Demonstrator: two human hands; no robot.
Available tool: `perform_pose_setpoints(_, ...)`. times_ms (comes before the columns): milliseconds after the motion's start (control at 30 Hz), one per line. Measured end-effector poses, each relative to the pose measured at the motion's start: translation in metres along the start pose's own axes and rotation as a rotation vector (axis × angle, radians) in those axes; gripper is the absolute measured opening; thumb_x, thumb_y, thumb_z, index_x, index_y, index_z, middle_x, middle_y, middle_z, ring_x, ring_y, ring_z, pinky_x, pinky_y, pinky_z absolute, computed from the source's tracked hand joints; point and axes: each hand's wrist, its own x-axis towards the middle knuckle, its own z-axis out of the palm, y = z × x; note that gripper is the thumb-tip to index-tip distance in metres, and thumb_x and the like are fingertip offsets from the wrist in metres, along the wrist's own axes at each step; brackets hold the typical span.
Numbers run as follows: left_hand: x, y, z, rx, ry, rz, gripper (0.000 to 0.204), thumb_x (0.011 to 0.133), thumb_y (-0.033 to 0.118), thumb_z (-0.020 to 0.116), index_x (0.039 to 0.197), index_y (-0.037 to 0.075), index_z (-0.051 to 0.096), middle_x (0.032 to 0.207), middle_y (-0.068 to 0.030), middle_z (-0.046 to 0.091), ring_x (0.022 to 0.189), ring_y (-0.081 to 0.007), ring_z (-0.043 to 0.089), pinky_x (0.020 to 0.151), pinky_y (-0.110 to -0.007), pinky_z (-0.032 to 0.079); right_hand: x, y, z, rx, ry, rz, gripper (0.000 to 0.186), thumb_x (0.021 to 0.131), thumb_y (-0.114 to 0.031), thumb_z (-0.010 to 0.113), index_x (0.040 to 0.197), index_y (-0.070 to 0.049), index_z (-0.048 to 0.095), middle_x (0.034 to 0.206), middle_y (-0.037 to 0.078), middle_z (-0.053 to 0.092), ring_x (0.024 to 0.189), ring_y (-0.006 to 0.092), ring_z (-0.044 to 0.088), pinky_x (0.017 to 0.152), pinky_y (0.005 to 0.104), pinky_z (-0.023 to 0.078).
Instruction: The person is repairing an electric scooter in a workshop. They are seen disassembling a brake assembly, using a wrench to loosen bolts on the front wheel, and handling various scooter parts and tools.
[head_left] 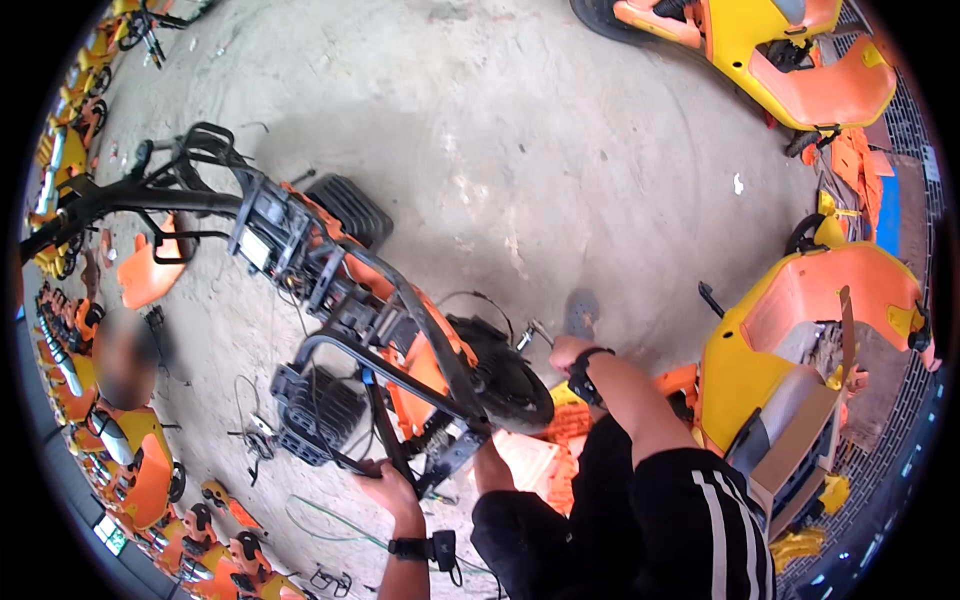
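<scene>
In the head view, a partly stripped scooter frame (390, 370), black with orange panels, leans across the middle. My left hand (388, 485) grips a lower black bar of it, beside a ribbed black footrest block (318, 410). My right hand (570, 355) is closed on a silver metal tool (532, 338) just behind the scooter's black wheel (510, 385). Loose cables hang around the frame. My legs in black shorts are below, one grey shoe showing past my right hand.
Yellow-and-orange scooters (800, 70) stand at upper right, another (750, 350) at right with cardboard on it. Many more (140, 450) line the left edge, near a blurred person (125, 360). Orange plastic parts (525, 460) and green cords lie on the concrete floor (450, 170).
</scene>
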Motion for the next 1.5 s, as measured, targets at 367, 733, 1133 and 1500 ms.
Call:
perform_pose_setpoints(367,0.000,0.002,0.004,-0.176,0.012,-0.044,0.025,0.074,-0.004,0.051,0.098,-0.003,0.046,0.082,-0.0096,0.052,0.070,-0.0195,0.055,0.068,-0.033,0.047,-0.023,0.007,-0.023,0.239,-0.003,0.110,0.041,0.069,-0.010,0.055,0.108,0.003,0.058,0.095,0.023,0.066,0.087,0.0330,0.067,0.070,0.0409,0.051)
perform_pose_setpoints(733,-0.004,0.013,0.003,-0.112,0.023,-0.132,0.024,0.071,-0.005,0.057,0.093,-0.002,0.051,0.079,-0.0092,0.057,0.076,-0.0194,0.056,0.074,-0.031,0.045,0.022,0.099,0.051,0.291,0.370,-0.242,0.029,0.072,-0.011,0.061,0.101,-0.011,0.057,0.085,0.017,0.063,0.086,0.0365,0.062,0.074,0.0448,0.049)
perform_pose_setpoints(1133,-0.007,0.021,0.003,-0.232,-0.014,-0.182,0.018,0.071,-0.004,0.054,0.088,0.000,0.049,0.081,-0.0066,0.052,0.080,-0.0180,0.053,0.077,-0.030,0.042,0.032,0.108,0.066,0.244,0.328,-0.178,0.033,0.070,-0.009,0.061,0.103,-0.011,0.055,0.086,0.018,0.059,0.083,0.0378,0.060,0.070,0.0465,0.047)
perform_pose_setpoints(1500,-0.009,0.017,0.003,-0.192,-0.008,-0.151,0.015,0.076,-0.003,0.052,0.090,0.000,0.050,0.075,-0.0041,0.058,0.077,-0.0136,0.051,0.077,-0.028,0.037,0.043,0.077,0.104,-0.569,0.569,-0.435,0.006,0.060,-0.019,0.063,0.060,-0.016,0.068,0.063,0.006,0.055,0.079,0.0273,0.053,0.070,0.0480,0.037)
